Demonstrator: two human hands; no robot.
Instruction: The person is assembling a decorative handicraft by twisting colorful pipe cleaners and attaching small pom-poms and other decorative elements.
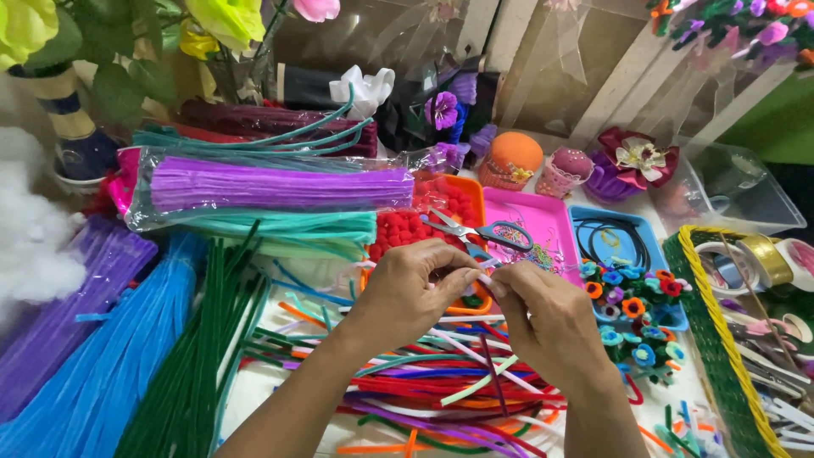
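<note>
step: twisting a white pipe cleaner [485,278] | left hand [407,293] pinches one end | right hand [543,314] pinches the other | next: needs a firm pinch, tight turns over the loose pipe cleaners [424,373]

Both forearms come up from the lower edge, converging toward the middle. My left hand [407,293] is knuckles up, fingers curled inward, thumb and fingertips pinched together at its right side. My right hand [547,314] shows its back, wrist bent, thumb and forefinger pinched close against the left fingertips. The two hands meet tip to tip, raised above the tabletop.
</note>
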